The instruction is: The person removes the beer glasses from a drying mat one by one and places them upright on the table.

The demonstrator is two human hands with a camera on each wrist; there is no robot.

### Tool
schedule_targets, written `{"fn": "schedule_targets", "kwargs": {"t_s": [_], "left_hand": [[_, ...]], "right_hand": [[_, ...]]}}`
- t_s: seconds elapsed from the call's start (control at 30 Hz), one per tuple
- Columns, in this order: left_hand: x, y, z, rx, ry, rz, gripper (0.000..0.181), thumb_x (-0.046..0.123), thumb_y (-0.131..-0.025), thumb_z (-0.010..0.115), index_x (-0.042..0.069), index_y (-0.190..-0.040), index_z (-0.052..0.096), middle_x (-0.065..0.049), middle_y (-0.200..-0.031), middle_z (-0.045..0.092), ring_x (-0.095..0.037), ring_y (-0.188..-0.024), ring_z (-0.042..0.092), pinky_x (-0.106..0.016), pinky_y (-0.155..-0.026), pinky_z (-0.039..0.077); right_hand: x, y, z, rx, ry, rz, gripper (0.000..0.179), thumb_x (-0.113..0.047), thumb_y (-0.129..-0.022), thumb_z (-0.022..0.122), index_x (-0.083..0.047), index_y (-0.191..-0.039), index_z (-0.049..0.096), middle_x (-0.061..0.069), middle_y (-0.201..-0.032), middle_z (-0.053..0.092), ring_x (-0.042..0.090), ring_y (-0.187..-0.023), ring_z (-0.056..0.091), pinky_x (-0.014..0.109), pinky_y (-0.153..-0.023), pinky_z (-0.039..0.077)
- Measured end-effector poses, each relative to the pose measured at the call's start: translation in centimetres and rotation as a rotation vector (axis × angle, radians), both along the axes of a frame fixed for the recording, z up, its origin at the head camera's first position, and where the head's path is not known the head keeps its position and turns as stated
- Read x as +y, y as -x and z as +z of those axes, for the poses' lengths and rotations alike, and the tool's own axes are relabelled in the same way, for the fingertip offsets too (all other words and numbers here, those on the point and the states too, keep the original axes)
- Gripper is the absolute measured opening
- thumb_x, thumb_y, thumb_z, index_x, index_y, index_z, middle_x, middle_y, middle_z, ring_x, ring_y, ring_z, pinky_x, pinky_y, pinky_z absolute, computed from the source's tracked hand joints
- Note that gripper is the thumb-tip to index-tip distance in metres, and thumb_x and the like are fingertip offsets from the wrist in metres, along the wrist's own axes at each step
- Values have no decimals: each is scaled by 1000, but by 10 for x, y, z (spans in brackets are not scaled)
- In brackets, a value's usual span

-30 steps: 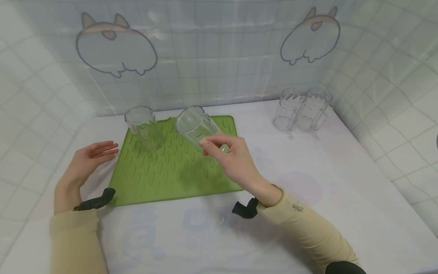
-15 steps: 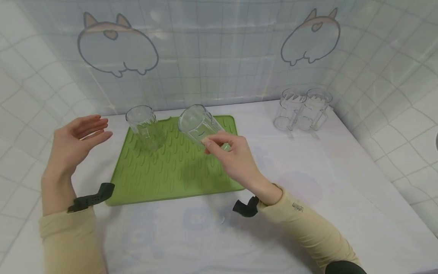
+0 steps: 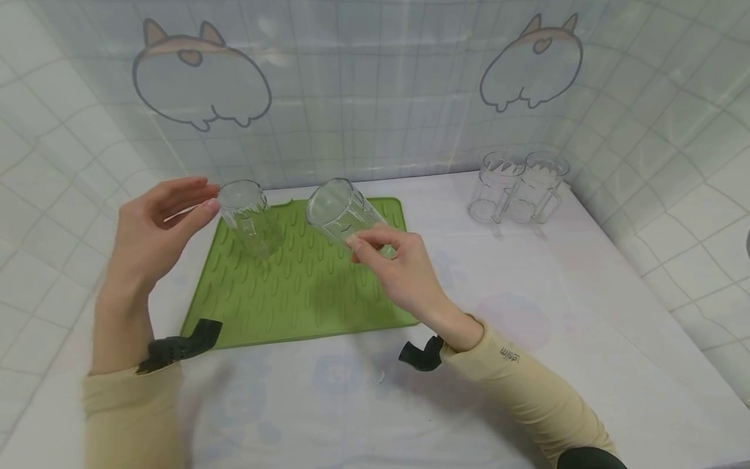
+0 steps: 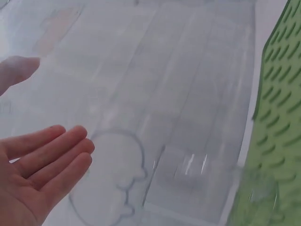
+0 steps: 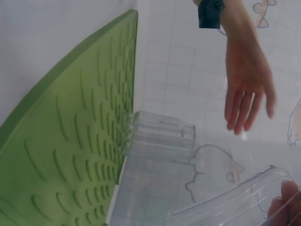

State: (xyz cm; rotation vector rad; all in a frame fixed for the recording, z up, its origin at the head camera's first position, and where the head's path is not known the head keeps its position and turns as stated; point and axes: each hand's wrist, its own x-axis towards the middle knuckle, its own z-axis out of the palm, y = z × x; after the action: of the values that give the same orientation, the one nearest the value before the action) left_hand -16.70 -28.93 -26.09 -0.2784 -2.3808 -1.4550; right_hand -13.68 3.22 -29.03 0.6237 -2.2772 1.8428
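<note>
My right hand (image 3: 401, 267) pinches a clear glass mug (image 3: 336, 212) and holds it tilted above the green ridged mat (image 3: 293, 306), its mouth toward the upper left. The fingers cover the spot where they grip, so the handle cannot be made out. A second clear glass mug (image 3: 246, 221) stands upright on the mat's back left. Beside that one is my left hand (image 3: 158, 228), raised, with straight fingers and nothing held. The right wrist view shows a gap between the left hand (image 5: 247, 84) and the standing mug (image 5: 162, 139).
Two more clear glass mugs (image 3: 498, 189) with handles stand close together at the back right of the white-covered table (image 3: 527, 365). A tile-patterned sheet (image 3: 375, 98) rises behind the mat, with similar walls at both sides.
My left hand first rose and drew back leftward, then moved right and forward to beside the standing mug. The right hand and its mug shifted only slightly to the right.
</note>
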Motion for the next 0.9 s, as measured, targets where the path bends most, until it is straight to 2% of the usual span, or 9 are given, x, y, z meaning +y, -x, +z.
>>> {"fn": "schedule_targets", "kwargs": {"t_s": [0.07, 0.13, 0.2, 0.3, 0.37, 0.6, 0.77, 0.9], "left_hand": [[11, -1, 1, 9, 46, -12, 42, 16, -87, 67, 12, -127, 57, 2, -117, 66, -2, -105, 59, -8, -87, 47], [22, -3, 1, 12, 69, -32, 42, 19, -88, 67, 13, -128, 57, -1, -118, 65, -2, -106, 58, -8, -87, 47], [33, -4, 1, 6, 89, -41, 42, 23, -88, 66, 13, -128, 56, -2, -119, 64, -1, -106, 58, -8, -87, 47], [48, -5, 0, -11, 99, -50, 44, 27, -88, 67, 14, -128, 56, -3, -119, 64, -3, -107, 58, -10, -89, 48], [57, -6, -1, -26, 99, -57, 45, 29, -88, 67, 14, -128, 56, -3, -120, 63, -6, -108, 58, -12, -90, 48], [83, -9, -7, -78, 92, -125, 52, 33, -87, 68, 15, -132, 51, -4, -124, 61, -16, -113, 58, -19, -92, 50], [93, -9, -12, -109, 67, -183, 57, 34, -85, 69, 14, -134, 48, -4, -125, 59, -17, -111, 59, -20, -91, 51], [98, -7, -17, -129, 59, -197, 63, 35, -83, 71, 13, -136, 45, -5, -127, 57, -17, -113, 58, -20, -90, 51]], "right_hand": [[0, 0, 0, 6, 3, -2, 17, -27, -91, 63, -14, -87, 74, 0, -71, 67, 6, -117, 52, 33, -113, 27], [-1, 1, -1, 15, 4, -1, 17, -27, -91, 63, -15, -86, 74, -1, -72, 66, 7, -105, 57, 33, -104, 36], [-1, 2, -1, 24, 3, 1, 17, -26, -91, 62, -15, -86, 74, -1, -73, 66, 10, -89, 57, 33, -89, 42], [-2, 2, -2, 33, 0, 7, 16, -26, -91, 62, -15, -86, 73, -2, -75, 65, 14, -75, 52, 32, -69, 41], [-2, 2, -2, 37, -3, 9, 16, -25, -91, 62, -16, -85, 73, -2, -76, 64, 14, -73, 52, 29, -65, 40], [-3, 2, -3, 36, -11, 5, 16, -24, -91, 62, -15, -83, 72, -2, -78, 63, 14, -77, 52, 28, -62, 41], [-4, 3, -5, 54, -14, 7, 14, -21, -91, 63, -15, -84, 73, -3, -77, 63, 12, -77, 53, 28, -61, 43], [-4, 4, -7, 86, -11, 22, 15, -19, -91, 63, -14, -81, 72, -4, -76, 62, 11, -77, 54, 28, -64, 44]]}}
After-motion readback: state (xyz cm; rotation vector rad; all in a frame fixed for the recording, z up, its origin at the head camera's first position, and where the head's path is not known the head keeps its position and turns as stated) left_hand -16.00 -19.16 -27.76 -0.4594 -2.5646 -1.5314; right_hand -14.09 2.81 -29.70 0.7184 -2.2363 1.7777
